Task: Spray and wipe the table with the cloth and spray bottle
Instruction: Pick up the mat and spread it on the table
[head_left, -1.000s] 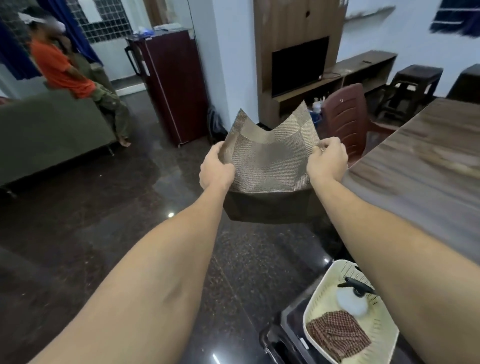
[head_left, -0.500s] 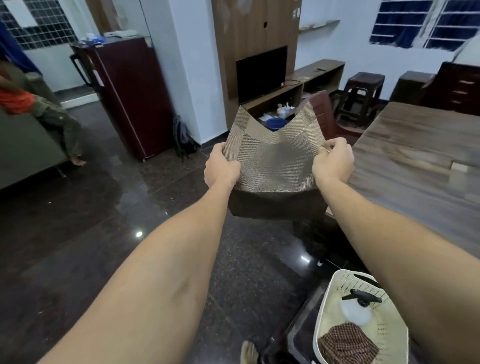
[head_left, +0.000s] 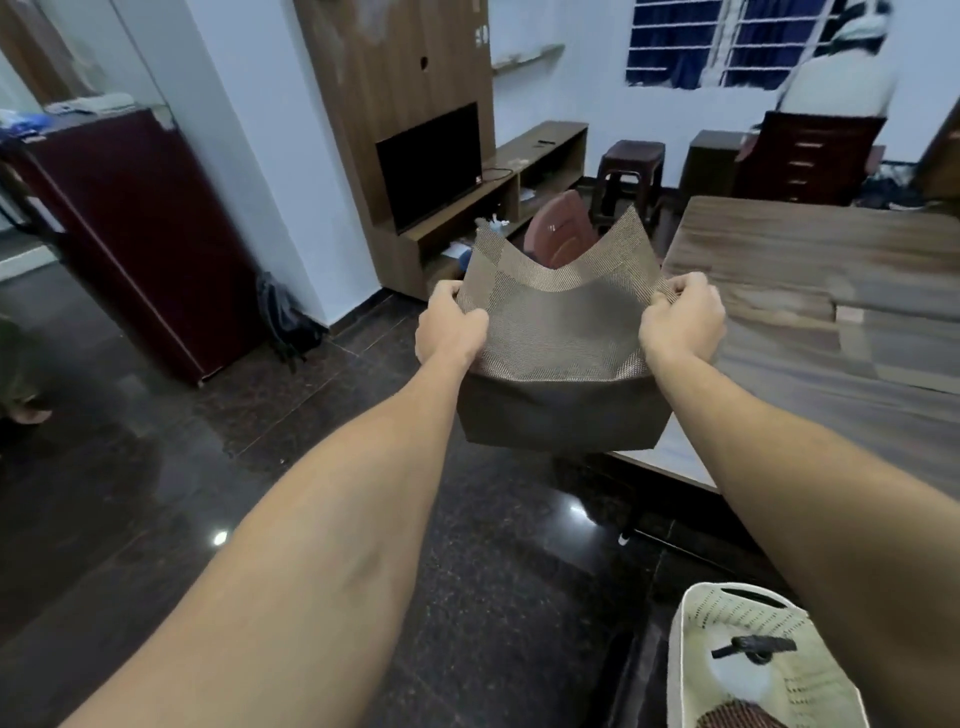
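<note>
Cloth (head_left: 737, 716) and spray bottle (head_left: 743, 680): lay in basket (head_left: 698, 618) at 5 o'clock, table (head_left: 831, 260) at 2. Clenched left hand (head_left: 449, 332) and right hand (head_left: 680, 322) on limp woven placemat (head_left: 561, 332) at 12; risked dropping it floorward if loosened.

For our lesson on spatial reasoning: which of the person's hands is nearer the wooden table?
Right. The right hand grips the woven mat by the edge of the wooden table; the left hand grips the mat's opposite side, out over the dark floor.
</note>
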